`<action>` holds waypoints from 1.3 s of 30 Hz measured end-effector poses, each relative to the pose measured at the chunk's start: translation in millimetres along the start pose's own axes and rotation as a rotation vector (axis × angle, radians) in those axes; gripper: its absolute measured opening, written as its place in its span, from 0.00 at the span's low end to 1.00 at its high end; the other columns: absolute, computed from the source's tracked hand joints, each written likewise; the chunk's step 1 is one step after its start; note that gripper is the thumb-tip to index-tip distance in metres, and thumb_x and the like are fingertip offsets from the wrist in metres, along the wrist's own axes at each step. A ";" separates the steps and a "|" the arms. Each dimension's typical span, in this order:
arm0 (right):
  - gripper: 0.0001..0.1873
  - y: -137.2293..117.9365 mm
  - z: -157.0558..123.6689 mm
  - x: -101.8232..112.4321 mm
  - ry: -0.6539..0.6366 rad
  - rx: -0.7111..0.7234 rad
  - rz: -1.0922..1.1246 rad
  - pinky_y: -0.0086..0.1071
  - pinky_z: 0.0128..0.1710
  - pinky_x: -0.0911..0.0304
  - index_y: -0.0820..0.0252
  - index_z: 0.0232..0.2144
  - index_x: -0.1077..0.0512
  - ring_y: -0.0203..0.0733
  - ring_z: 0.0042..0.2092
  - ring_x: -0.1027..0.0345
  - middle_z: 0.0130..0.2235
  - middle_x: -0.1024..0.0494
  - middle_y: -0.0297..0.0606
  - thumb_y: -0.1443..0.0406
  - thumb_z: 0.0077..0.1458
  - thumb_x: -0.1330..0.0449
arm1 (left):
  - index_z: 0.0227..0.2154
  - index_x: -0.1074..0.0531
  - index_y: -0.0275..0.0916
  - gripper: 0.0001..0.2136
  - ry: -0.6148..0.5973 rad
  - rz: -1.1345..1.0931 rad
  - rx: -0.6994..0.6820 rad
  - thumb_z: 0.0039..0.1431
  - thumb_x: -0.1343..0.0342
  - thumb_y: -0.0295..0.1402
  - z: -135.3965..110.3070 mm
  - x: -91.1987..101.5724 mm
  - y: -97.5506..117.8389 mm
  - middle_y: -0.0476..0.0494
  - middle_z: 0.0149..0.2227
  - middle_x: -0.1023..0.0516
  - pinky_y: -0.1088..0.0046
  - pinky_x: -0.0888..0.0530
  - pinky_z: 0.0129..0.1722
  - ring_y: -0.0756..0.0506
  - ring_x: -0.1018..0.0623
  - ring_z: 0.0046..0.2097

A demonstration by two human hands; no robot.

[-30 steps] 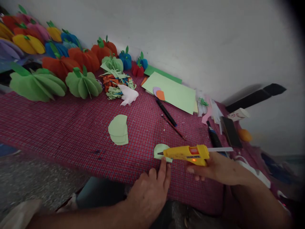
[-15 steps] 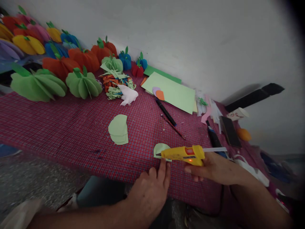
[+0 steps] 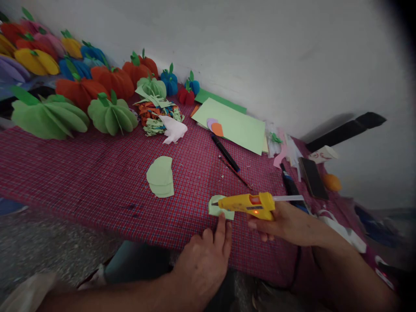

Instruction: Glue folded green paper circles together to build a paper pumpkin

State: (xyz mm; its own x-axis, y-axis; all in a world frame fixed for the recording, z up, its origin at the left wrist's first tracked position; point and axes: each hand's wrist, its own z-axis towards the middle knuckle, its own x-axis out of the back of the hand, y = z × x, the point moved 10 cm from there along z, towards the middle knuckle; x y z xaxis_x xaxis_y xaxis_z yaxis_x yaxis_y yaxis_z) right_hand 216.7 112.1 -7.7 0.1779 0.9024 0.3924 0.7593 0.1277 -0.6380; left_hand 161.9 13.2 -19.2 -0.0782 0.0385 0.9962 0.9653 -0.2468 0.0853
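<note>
My right hand [image 3: 286, 225] is wrapped round the handle of a yellow hot glue gun [image 3: 243, 203], its orange light lit and a clear glue stick [image 3: 289, 198] jutting from the back. The nozzle is over a small light-green paper piece [image 3: 224, 213] lying on the cloth; I cannot tell whether it touches. With its index finger stretched out, my left hand [image 3: 206, 260] presses the near edge of that paper, its other fingers partly bent and holding nothing. To the left lies a small stack of light-green paper cut-outs [image 3: 160, 177].
Several colourful paper pumpkins [image 3: 112, 113] stand along the wall, beside a heap of paper scraps [image 3: 156, 115]. Green paper sheets [image 3: 237, 128], a black pen [image 3: 225, 152], a thin brush-like stick [image 3: 235, 173], a phone [image 3: 313, 177] and a paper cup [image 3: 323, 154] lie on the checked cloth [image 3: 107, 173].
The glue gun in my right hand has shifted slightly up and left, its nozzle moving from the paper's lower left edge toward its upper part. My left hand stays in place.
</note>
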 end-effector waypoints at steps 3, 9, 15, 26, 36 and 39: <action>0.24 0.0 -0.1 -0.9 -0.011 0.005 0.008 0.26 0.24 0.35 0.59 0.48 0.33 0.33 0.25 0.34 0.28 0.28 0.33 0.53 0.53 0.43 | 0.58 0.42 0.32 0.25 0.013 0.002 0.014 0.56 0.54 0.28 -0.3 0.0 -0.4 0.30 0.61 0.43 0.70 0.30 0.17 0.46 0.27 0.29; 0.22 -1.6 -3.0 -5.8 -0.058 0.012 -0.027 0.24 0.24 0.36 0.57 0.48 0.33 0.31 0.25 0.34 0.31 0.28 0.34 0.54 0.54 0.44 | 0.58 0.41 0.31 0.25 0.025 -0.010 0.012 0.56 0.54 0.28 -0.1 0.8 -0.6 0.31 0.60 0.41 0.70 0.30 0.17 0.45 0.27 0.29; 0.22 -7.5 -5.5 -7.6 -0.080 0.024 -0.052 0.24 0.25 0.37 0.58 0.50 0.34 0.31 0.25 0.35 0.28 0.29 0.32 0.56 0.54 0.43 | 0.58 0.42 0.30 0.25 0.023 -0.008 0.014 0.57 0.53 0.29 -0.6 -0.7 0.0 0.29 0.59 0.40 0.70 0.30 0.17 0.46 0.28 0.28; 0.23 -5.9 -4.4 -4.7 -0.041 -0.002 -0.023 0.24 0.24 0.36 0.59 0.51 0.36 0.31 0.24 0.35 0.29 0.29 0.32 0.57 0.54 0.43 | 0.57 0.41 0.32 0.23 0.030 0.039 0.018 0.58 0.55 0.30 -0.7 3.9 -1.4 0.30 0.60 0.41 0.70 0.30 0.18 0.47 0.28 0.28; 0.24 -8.5 -0.2 5.5 0.028 0.015 -0.006 0.25 0.23 0.36 0.62 0.50 0.36 0.33 0.24 0.34 0.26 0.28 0.32 0.58 0.53 0.43 | 0.57 0.41 0.32 0.24 0.024 0.044 0.019 0.57 0.55 0.28 0.4 5.1 -1.2 0.31 0.60 0.43 0.70 0.29 0.17 0.46 0.27 0.27; 0.24 -7.5 1.4 8.7 0.045 0.014 -0.010 0.25 0.23 0.37 0.62 0.50 0.35 0.33 0.23 0.34 0.22 0.29 0.29 0.59 0.52 0.41 | 0.58 0.41 0.32 0.24 0.018 0.048 0.017 0.57 0.55 0.29 -0.3 5.1 -1.1 0.31 0.60 0.43 0.71 0.29 0.18 0.46 0.27 0.27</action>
State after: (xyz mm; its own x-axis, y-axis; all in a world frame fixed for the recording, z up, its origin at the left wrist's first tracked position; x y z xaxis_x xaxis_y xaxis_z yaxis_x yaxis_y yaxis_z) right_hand 211.7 119.5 -0.5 0.1990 0.8816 0.4279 0.7523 0.1424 -0.6433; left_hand 160.4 13.3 -14.2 -0.0361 0.0091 0.9993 0.9720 -0.2319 0.0373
